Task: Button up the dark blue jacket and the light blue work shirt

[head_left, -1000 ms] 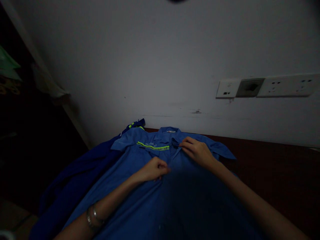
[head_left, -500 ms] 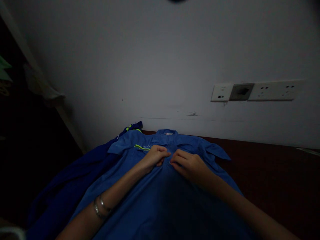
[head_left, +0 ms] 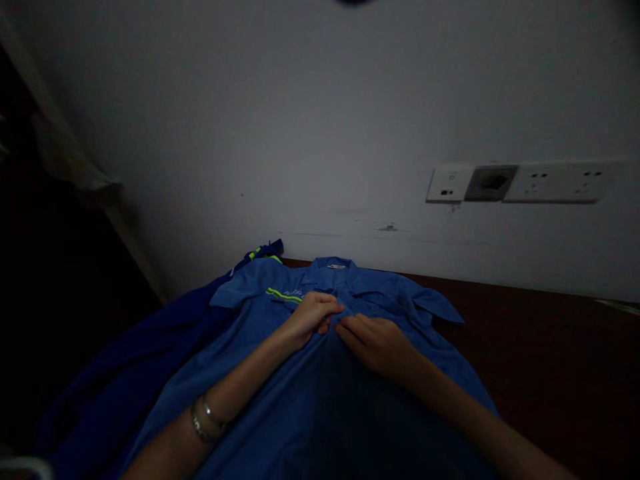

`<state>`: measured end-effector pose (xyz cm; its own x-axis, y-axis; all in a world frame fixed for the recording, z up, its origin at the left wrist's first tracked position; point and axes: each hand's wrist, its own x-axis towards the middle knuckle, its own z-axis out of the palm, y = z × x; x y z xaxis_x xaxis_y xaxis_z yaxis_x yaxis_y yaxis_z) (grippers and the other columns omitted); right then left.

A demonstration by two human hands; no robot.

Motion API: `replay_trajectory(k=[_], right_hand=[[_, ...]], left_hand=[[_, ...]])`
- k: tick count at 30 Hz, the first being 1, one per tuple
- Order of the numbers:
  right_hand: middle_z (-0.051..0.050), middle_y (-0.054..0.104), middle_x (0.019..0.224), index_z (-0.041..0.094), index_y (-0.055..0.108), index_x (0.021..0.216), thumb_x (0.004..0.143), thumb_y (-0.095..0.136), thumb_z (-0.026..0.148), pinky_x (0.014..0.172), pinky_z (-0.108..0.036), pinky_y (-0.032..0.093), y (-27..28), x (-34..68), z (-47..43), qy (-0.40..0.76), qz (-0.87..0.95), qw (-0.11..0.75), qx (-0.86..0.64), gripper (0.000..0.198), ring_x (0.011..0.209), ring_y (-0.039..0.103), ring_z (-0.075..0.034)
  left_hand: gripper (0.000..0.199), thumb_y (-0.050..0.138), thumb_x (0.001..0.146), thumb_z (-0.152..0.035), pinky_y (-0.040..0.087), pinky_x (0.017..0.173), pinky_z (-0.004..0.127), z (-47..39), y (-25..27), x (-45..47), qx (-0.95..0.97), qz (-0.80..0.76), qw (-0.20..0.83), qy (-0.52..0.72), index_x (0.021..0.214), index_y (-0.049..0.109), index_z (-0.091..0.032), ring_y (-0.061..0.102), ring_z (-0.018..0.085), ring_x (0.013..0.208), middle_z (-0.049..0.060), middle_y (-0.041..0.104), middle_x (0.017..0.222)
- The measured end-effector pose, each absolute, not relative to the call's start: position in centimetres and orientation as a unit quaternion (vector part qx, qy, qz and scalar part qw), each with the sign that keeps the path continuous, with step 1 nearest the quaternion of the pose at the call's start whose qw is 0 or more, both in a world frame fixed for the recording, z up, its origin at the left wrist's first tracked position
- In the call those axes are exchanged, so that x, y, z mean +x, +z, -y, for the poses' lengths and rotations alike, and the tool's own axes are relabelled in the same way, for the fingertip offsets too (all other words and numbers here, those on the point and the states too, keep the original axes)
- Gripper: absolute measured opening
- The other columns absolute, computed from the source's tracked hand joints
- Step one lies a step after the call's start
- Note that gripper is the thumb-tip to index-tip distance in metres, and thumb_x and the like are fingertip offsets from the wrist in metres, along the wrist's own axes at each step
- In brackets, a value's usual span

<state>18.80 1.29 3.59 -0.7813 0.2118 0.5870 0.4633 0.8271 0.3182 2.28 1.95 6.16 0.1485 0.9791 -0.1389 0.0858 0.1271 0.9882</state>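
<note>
- Wall (head_left: 310, 120), pale and dim, fills the upper view and bears a few dark scuffs near its foot.
- Wooden tabletop (head_left: 545, 340), dark reddish brown, meets the wall and shows mainly at the right.
- Short-sleeved work shirt (head_left: 300, 407), mid blue, lies front up on the tabletop, collar toward the wall, body running toward the wearer of the camera; a shadow darkens its lower front.
- Royal-blue garment (head_left: 140, 353) lies along the shirt's left side, partly beneath it, with fluorescent yellow trim at its far end.
- Right hand (head_left: 377, 340) rests at the middle of the shirt front, fingers bent and close together, fingertips on the cloth; whether they pinch it, I cannot tell.
- Left hand (head_left: 311, 319) is just beside it, fingers curled, thumb and forefinger pinching the shirt front, with creases running down from the grip.
- Socket panel (head_left: 555, 183), white with one dark grey section, is fixed on the wall at the right.
- Whitish bag or cloth (head_left: 70, 160) hangs at the far left, too dim to make out.
- Reflective stripe (head_left: 283, 295), yellow, crosses the shirt's chest below pale lettering, partly behind the left hand.
- Two silvery bracelets (head_left: 197, 425) circle the left forearm.
- Collar label (head_left: 336, 267), small and white, sits inside the shirt's neck.
</note>
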Motion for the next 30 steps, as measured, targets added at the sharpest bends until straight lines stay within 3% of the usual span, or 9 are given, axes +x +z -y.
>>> replay_trajectory(k=[13, 19, 30], right_hand=[[-0.001, 0.053, 0.067, 0.016, 0.056, 0.079, 0.093, 0.028, 0.02, 0.047, -0.024, 0.025, 3.7, 19.4, -1.9, -0.172, 0.922, 0.293, -0.187, 0.032, 0.056, 0.044, -0.008], [-0.001, 0.051, 0.068, 0.016, 0.055, 0.078, 0.091, 0.032, 0.02, 0.046, -0.024, 0.021, 3.4, 19.5, -2.1, -0.175, 0.924, 0.286, -0.181, 0.027, 0.056, 0.042, -0.009], [-0.002, 0.054, 0.073, 0.016, 0.055, 0.088, 0.09, 0.035, 0.019, 0.045, -0.022, 0.023, 3.1, 19.2, -1.8, -0.166, 0.919, 0.305, -0.185, 0.02, 0.062, 0.046, -0.01]], left_hand=[[0.037, 0.068, 0.06, -0.041, 0.023, 0.031, 0.017, -1.8, 6.1, 1.6, 0.562, -0.517, 0.531, 0.367, 0.05, 0.044, -0.014, 0.032, 0.002, 0.029, -0.009, 0.038, 0.041], [0.034, 0.069, 0.059, -0.043, 0.028, 0.031, 0.016, -2.1, 6.7, 0.1, 0.634, -0.546, 0.469, 0.284, 0.061, 0.058, -0.012, 0.037, 0.003, 0.03, -0.006, 0.047, 0.044], [0.03, 0.07, 0.06, -0.041, 0.032, 0.032, 0.016, -1.6, 7.7, -0.2, 0.626, -0.549, 0.485, 0.266, 0.061, 0.061, -0.012, 0.039, 0.003, 0.033, -0.005, 0.048, 0.044]])
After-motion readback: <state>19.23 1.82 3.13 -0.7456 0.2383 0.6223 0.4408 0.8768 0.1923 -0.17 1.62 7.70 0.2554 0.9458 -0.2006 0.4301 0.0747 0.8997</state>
